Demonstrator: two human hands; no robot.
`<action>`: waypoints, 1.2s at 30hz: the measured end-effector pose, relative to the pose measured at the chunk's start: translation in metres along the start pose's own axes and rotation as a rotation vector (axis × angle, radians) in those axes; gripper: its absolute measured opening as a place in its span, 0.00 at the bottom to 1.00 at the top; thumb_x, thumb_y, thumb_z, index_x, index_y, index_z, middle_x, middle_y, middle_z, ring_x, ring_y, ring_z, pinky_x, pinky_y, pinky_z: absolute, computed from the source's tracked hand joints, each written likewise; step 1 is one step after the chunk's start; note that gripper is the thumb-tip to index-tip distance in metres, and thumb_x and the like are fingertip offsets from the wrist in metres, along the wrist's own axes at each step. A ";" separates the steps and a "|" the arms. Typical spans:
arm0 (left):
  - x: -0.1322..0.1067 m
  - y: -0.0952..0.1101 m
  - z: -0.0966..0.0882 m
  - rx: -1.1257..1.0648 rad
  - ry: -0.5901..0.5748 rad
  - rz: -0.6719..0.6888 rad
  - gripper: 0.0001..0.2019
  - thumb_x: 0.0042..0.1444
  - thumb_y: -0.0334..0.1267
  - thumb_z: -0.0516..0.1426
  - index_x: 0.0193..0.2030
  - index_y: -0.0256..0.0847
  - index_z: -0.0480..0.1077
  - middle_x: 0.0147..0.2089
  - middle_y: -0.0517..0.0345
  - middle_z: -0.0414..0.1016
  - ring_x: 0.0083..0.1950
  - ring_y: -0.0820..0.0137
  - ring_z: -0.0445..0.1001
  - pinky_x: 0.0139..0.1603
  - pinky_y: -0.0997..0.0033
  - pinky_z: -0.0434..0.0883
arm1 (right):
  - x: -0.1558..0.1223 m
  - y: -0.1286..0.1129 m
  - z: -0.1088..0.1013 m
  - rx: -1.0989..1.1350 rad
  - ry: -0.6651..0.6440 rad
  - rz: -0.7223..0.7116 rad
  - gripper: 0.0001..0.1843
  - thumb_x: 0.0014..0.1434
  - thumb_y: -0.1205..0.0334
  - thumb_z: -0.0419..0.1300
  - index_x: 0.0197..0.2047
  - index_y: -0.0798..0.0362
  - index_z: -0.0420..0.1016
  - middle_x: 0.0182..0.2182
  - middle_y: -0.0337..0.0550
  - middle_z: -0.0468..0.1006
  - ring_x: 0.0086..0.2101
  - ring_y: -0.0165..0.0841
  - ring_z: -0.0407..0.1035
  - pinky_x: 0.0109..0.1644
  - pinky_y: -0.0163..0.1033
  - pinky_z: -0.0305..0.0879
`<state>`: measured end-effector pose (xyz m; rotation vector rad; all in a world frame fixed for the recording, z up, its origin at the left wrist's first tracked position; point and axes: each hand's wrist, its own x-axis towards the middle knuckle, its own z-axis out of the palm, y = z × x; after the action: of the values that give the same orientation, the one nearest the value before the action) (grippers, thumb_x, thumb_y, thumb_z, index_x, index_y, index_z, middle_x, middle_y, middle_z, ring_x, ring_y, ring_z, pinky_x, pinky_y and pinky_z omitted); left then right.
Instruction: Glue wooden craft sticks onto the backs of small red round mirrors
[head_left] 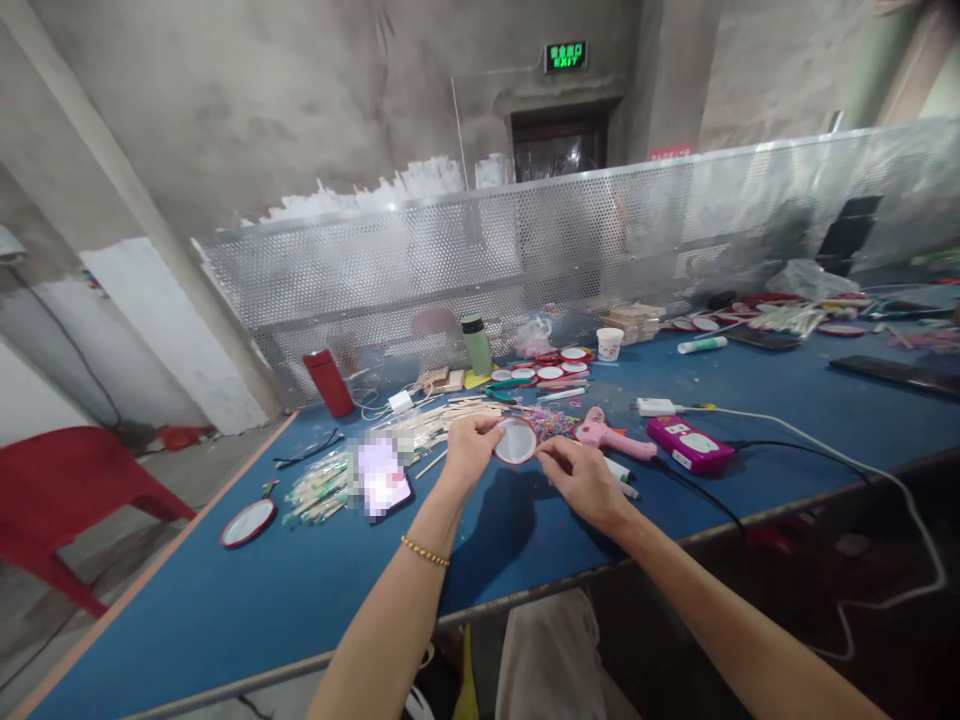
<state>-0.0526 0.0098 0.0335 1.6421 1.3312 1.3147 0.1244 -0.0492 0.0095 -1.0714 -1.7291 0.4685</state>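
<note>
Disc [517,441] hangs above the table [300,610], rim pinched at nine o'clock by your nearly closed left hand [472,445]. Your right hand [587,482] curls at four o'clock, grip unclear. Loose pinching could drop it; the glue gun [626,443], three o'clock, might burn you if hot.

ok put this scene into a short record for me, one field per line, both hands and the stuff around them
left hand: holds a red-rimmed disc by its edge
right hand: fingertips at the disc's right edge, grip unclear
left side: phone, pale sticks, second disc
right side: pink glue gun, purple box
toward the back: red bottle, green bottle, white cup
surface: blue table
</note>
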 end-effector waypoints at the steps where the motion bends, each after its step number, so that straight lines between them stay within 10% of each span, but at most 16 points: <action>1: 0.000 -0.001 0.000 -0.011 0.005 -0.021 0.10 0.45 0.31 0.62 0.36 0.34 0.81 0.28 0.55 0.79 0.27 0.71 0.70 0.29 0.73 0.65 | -0.001 -0.002 0.002 0.043 -0.004 0.036 0.08 0.59 0.56 0.55 0.30 0.49 0.70 0.19 0.38 0.75 0.23 0.34 0.70 0.30 0.38 0.65; 6: -0.001 0.002 0.006 -0.114 -0.017 -0.115 0.11 0.43 0.30 0.63 0.36 0.33 0.81 0.27 0.55 0.79 0.24 0.73 0.69 0.26 0.74 0.65 | -0.003 -0.010 0.011 0.405 -0.096 0.400 0.15 0.56 0.48 0.56 0.41 0.50 0.63 0.17 0.33 0.75 0.10 0.28 0.58 0.14 0.32 0.52; 11: -0.007 0.012 0.011 -0.206 -0.093 -0.149 0.11 0.40 0.32 0.65 0.33 0.33 0.81 0.26 0.56 0.79 0.23 0.74 0.69 0.25 0.75 0.66 | 0.000 -0.013 0.017 0.641 -0.177 0.588 0.17 0.53 0.47 0.59 0.29 0.52 0.63 0.12 0.32 0.69 0.08 0.22 0.56 0.12 0.27 0.46; 36: -0.010 0.028 -0.006 -0.387 -0.233 -0.248 0.22 0.30 0.49 0.72 0.25 0.34 0.73 0.21 0.59 0.75 0.22 0.73 0.72 0.28 0.69 0.75 | -0.004 -0.007 0.014 0.688 -0.139 0.560 0.15 0.49 0.48 0.60 0.27 0.51 0.63 0.10 0.27 0.64 0.08 0.21 0.53 0.12 0.27 0.45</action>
<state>-0.0489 -0.0086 0.0577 1.2753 1.0272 1.1118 0.1093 -0.0538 0.0067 -0.9988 -1.1955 1.3998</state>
